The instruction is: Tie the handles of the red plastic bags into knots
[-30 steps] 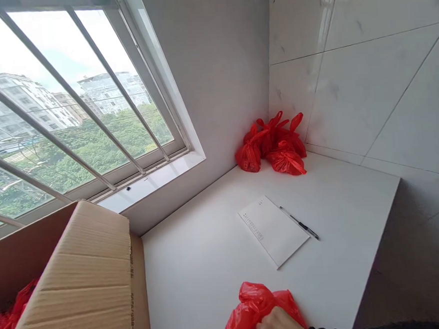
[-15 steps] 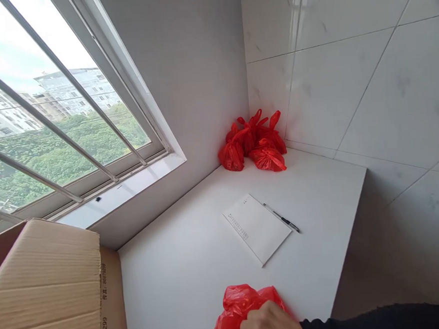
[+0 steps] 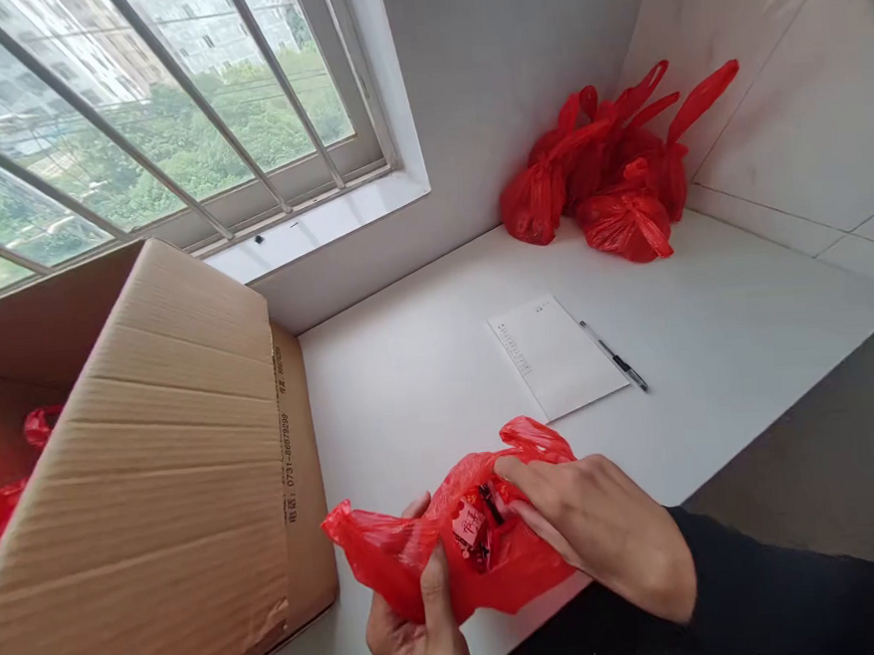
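Nearest: left hand [image 3: 420, 636] comes up from bottom edge, thumb and fingers pinched on the lower left part of a red plastic bag [image 3: 452, 541], w/ thumb lying up over the plastic. Right hand [image 3: 597, 531], dark sleeve behind it, is clamped on the bag's right side, fingertips [image 3: 508, 472] pressed into the open mouth. Bag sits at the near edge of the white counter [image 3: 411, 379], just right of the cardboard box; small red items w/ some black bits show inside, too small to tell what.

Left: big open cardboard box [image 3: 162, 466], flap up, printed nos. down its right edge; more red plastic visible inside at far left.

Mid counter: sheet of paper [image 3: 557, 354] w/ small print along one edge, pen [image 3: 614, 356] just beside it on the right.

Far corner: pile of tied red bags [image 3: 606, 181] against the tiled wall. Barred window [image 3: 144, 108] beyond, trees & bldgs outside.
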Motion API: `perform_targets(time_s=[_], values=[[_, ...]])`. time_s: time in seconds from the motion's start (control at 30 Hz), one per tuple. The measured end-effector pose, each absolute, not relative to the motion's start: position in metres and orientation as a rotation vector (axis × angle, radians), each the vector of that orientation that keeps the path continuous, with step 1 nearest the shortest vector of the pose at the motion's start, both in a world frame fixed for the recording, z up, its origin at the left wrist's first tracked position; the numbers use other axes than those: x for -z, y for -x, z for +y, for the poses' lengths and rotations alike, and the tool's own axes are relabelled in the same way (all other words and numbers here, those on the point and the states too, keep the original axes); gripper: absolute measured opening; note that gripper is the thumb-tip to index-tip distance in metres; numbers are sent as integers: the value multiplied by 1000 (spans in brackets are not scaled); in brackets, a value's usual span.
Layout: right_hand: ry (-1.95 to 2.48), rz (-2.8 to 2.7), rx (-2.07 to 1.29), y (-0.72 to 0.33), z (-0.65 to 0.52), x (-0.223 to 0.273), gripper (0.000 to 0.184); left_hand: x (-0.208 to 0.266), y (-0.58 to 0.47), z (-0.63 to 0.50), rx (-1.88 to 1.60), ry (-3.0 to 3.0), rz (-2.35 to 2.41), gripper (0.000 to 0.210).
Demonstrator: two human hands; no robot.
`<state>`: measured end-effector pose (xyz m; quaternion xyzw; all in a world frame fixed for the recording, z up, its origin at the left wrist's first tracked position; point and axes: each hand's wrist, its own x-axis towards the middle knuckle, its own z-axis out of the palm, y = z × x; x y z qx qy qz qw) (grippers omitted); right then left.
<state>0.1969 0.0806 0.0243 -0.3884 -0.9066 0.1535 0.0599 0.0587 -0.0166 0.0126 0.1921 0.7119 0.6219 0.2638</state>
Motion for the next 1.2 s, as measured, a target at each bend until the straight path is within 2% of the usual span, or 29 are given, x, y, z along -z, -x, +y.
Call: perform_targets(time_s=[0.2, 0.47, 0.73, 0.83, 0.87, 0.93, 0.97, 1.0, 1.1, 1.2], values=[[920, -3106, -554, -174, 75, -6, 19, -16, -64, -15, -1683, -389, 1901, 52], [772, -3124, -591, -146, 75, 26, 5, -6, -61, -17, -1662, -442, 1917, 47], [945, -3069, -474, -184, 83, -12, 16, -3, -54, -21, -1650, -475, 1951, 42], [981, -2781, -517, -199, 92, -27, 10, -15, -59, -21, -1652, -514, 1960, 43], [1007, -2689, -485, -203, 96, -29, 16, -18, -60, -21, -1661, -519, 1959, 43], [1069, -2593, -378, -207, 106, -26, 49, -24, -59, -21, -1701, -530, 1914, 43], [1080, -2598, -366, -207, 111, -23, 58, -26, -58, -21, -1726, -561, 1871, 41], [1070, -2624, -408, -208, 115, -20, 56, -27, -55, -21, -1745, -604, 1821, 38], [976, -2622, -749, -211, 125, -25, 16, -34, -46, -19, -1734, -692, 1661, 36], [933, -2373, -993, -220, 127, -58, 12, -54, -36, -16, -1724, -736, 1496, 40]])
